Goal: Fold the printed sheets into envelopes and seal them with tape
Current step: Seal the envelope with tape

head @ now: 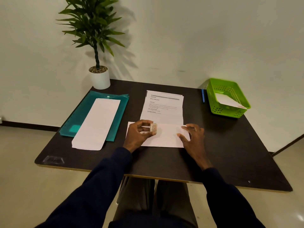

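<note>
Facing a dark matte table [230,153], we note bare surface along its near edge and right side. One envelope [166,137] lies flat in front of us, touching the near end of the printed sheets [162,107]. Our left hand [139,134] pinches one small tape roll [153,127] over the envelope; our right hand [192,137] rests open-fingered on its right end. One envelope stack [97,124] overlaps one glossy teal folder [79,119]. One green perforated basket [228,111] sits far right.
</note>
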